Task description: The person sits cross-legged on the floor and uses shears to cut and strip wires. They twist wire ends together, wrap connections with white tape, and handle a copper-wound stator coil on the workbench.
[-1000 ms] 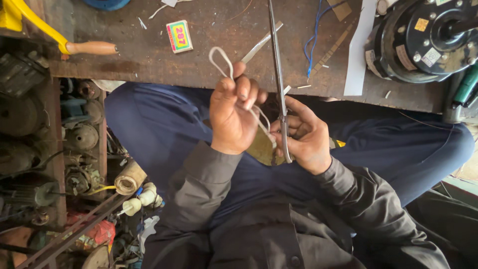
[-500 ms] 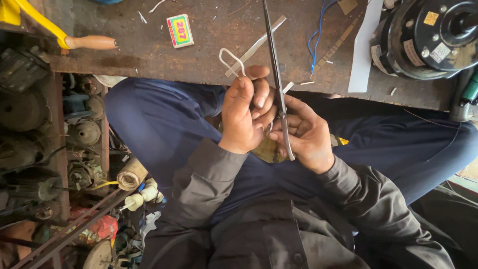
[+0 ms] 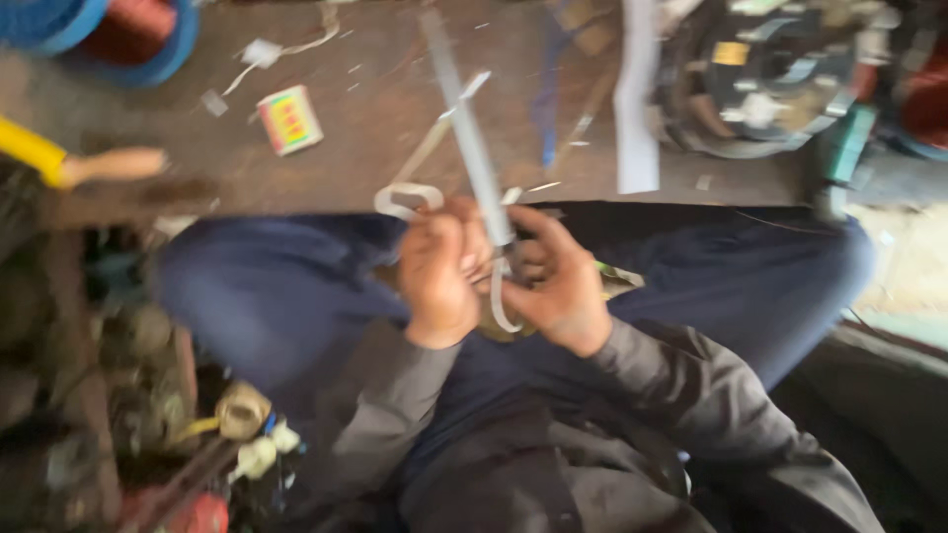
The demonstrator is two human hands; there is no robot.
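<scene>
The picture is blurred by motion. My left hand (image 3: 439,271) is closed around a pale flat strip (image 3: 405,197) that loops out past its knuckles and curls down again between my hands. My right hand (image 3: 558,281) grips a long thin metal rod (image 3: 464,128) that slants up and to the left over the workbench. The two hands press together above my lap, over dark blue trousers (image 3: 276,306).
A scratched brown workbench (image 3: 375,118) lies ahead with a small colourful box (image 3: 288,119), a white paper strip (image 3: 637,99), a round motor part (image 3: 765,79) and a wooden-handled tool (image 3: 109,166). Motor parts and scrap (image 3: 148,415) crowd the left.
The view has swung, shifting the bench and the small box to the right. The loop of the strip has shrunk and dropped close to my left knuckles. The rod tilts more leftward.
</scene>
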